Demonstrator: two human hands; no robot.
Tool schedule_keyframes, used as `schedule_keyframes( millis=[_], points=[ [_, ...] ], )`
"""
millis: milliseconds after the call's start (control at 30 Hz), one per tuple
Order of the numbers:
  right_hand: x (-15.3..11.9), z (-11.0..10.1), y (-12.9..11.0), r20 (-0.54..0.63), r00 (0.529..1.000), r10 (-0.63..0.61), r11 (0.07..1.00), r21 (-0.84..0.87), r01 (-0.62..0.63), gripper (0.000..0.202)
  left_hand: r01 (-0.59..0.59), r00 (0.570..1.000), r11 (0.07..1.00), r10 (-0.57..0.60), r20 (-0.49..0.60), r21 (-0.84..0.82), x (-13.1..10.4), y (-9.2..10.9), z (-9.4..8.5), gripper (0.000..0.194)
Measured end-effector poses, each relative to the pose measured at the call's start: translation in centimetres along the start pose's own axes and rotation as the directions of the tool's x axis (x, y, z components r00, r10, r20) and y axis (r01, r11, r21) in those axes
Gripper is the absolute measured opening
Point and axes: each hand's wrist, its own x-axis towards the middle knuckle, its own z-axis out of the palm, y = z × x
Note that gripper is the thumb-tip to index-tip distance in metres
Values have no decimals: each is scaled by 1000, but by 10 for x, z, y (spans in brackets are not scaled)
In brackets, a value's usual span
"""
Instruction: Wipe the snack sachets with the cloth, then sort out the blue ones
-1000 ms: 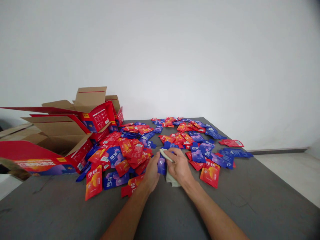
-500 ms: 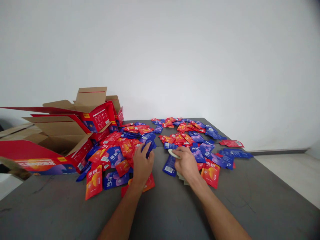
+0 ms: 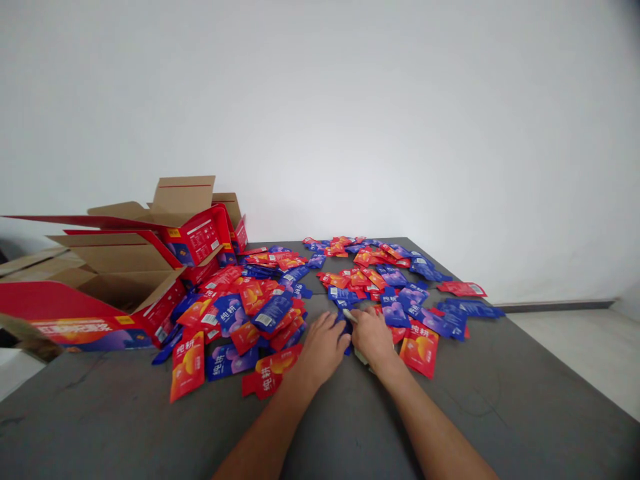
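The pale cloth (image 3: 362, 360) (partly hidden) slants lengthwise, far end leftward.

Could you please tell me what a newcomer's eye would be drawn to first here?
Probably the bright red and blue packets strewn over the dark table, against a plain pale wall. Next come the open cardboard boxes at the left edge, then the two bare hands in the middle, the right hand on a pale cloth.

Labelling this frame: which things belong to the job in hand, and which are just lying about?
In the job:
- cloth, in right hand
- blue packet, at left hand
- loose packets, probably

Lying about:
- open boxes, untouched; role unclear
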Motion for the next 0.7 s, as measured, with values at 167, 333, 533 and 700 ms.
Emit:
schedule_keyframes(
  millis=[167,333,533,700],
  points=[
    [7,2,8,-1,1000,-20,996,84,20,26,49,990,997,-57,132,67,-1,6,4,34],
    [12,-3,2,-75,994,-82,976,193,95,31,158,987,987,-158,23,16,-4,15,1,38],
    [12,-13,-12,-292,944,-152,892,370,258,41,332,855,678,-510,-94,-656,1,8,-15,23],
    [-5,-14,-34,-287,897,-336,774,459,436,45,295,819,151,-549,168,-944,7,3,-40,31]
  ],
)
